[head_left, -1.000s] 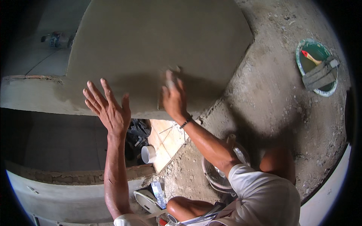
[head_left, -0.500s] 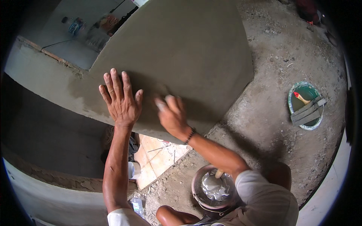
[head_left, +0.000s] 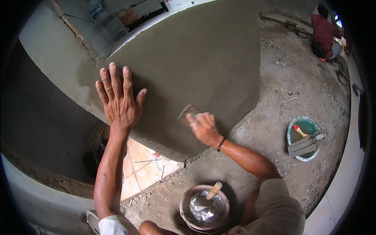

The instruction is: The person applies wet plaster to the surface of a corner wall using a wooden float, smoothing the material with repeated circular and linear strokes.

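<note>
A smooth grey plastered wall (head_left: 196, 58) fills the middle. My left hand (head_left: 121, 100) lies flat against its left part, fingers spread and pointing up, holding nothing. To the right and lower, my right hand (head_left: 203, 127), with a dark band at its wrist, has its fingers closed on a crumpled grey wad (head_left: 189, 112) pressed to the wall. Motion blurs the wad, so its material cannot be made out. Below stands a round bucket (head_left: 186, 199) of wet grey paste, with a wooden-handled tool (head_left: 214, 190) standing in it.
On the dirt floor at right, a green tub (head_left: 290, 137) of water holds a paintbrush (head_left: 300, 131), with a grey float (head_left: 305, 145) across its rim. Another person (head_left: 325, 33) crouches at the far right. Plastic bottles (head_left: 113, 29) stand beyond the wall. Light tiles (head_left: 135, 164) lie below it.
My right hand has moved right along the wall, and the wad now shows beyond its fingers. My left hand stays flat on the wall. The view has shifted, showing more of the other person.
</note>
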Tool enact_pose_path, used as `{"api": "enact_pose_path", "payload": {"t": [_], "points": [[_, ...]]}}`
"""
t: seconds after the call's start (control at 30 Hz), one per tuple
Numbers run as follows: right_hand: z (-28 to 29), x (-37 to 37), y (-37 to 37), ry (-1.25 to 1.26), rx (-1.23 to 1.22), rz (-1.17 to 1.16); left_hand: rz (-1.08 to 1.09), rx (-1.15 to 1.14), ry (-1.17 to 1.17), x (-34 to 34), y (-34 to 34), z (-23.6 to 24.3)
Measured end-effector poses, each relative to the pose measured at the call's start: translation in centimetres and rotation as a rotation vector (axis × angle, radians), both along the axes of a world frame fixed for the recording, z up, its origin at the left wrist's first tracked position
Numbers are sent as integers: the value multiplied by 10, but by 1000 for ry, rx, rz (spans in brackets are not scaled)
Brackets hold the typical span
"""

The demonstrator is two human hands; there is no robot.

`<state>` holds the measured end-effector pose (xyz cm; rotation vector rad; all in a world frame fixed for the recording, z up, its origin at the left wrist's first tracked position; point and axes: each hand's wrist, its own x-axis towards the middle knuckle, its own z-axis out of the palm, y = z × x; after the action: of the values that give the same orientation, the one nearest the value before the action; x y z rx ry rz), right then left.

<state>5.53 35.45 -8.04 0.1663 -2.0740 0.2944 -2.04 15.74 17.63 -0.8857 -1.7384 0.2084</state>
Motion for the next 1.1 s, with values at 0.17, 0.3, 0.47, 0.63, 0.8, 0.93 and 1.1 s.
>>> {"api": "enact_pose_path", "payload": {"t": [0.17, 0.3, 0.47, 0.63, 0.8, 0.93, 1.1], "points": [[157, -22, -20, 343, 164, -48, -73, -12, 19, -4, -16, 1], [228, -23, 75, 260, -242, -140, -18, -27, 47, 0, -20, 5], [56, -27, 114, 228, -707, -124, 67, 11, -24, 4, -7, 1], [55, -16, 32, 191, -370, -17, 67, 26, -68, 1, -5, -4], [222, -40, 16, 473, -417, -35, 55, -12, -86, 5, -13, 4], [239, -27, -36, 344, -265, -35, -126, 47, -95, 7, -24, 5], [67, -7, -58, 30, 214, 178, -186, 220, -62, 23, -16, 14]]}}
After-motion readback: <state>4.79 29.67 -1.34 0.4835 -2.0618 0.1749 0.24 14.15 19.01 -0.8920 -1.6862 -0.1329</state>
